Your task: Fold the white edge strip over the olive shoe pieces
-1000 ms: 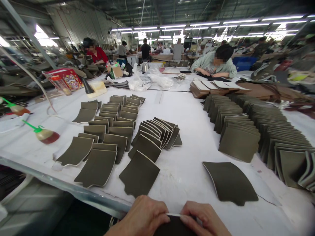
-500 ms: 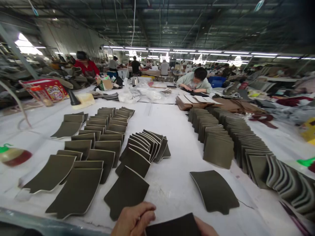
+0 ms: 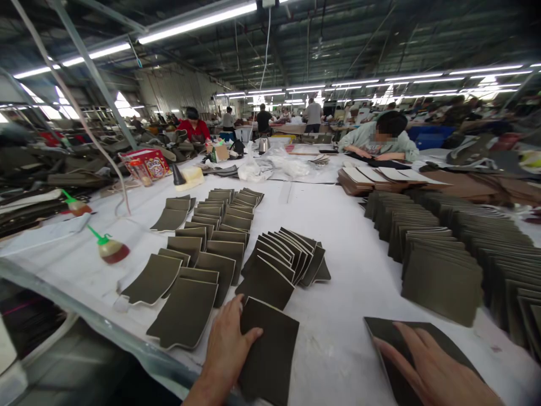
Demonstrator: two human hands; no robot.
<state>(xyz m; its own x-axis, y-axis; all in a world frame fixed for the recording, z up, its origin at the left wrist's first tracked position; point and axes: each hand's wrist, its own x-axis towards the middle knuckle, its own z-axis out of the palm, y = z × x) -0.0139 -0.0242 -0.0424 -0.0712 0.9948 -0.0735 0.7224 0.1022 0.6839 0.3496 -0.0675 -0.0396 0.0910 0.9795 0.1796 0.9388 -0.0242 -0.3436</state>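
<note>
My left hand [image 3: 227,344] grips the left edge of a dark olive padded panel [image 3: 273,352], its thumb on the top face. This panel lies at the near end of a fanned row of similar panels [image 3: 274,254] with pale edges. To the right, my right hand [image 3: 442,369] rests with stretched, parted fingers on another dark panel [image 3: 380,327]. That hand covers much of the panel, and the frame cuts off its lower end. Left of my left hand, overlapping panels [image 3: 183,313] lie in rows.
Long stacked rows of panels [image 3: 442,282] stand on the right. Squeeze bottles with green spouts [image 3: 112,248] are on the left. Brown sheets [image 3: 357,181], clear plastic [image 3: 291,164] and a red bag [image 3: 156,163] lie farther back. A co-worker [image 3: 376,138] bends over the far side.
The view has swung left. Both hands were together at the bottom around a panel; now they are apart, the left on the panel below the fan, the right on the separate right-hand panel.
</note>
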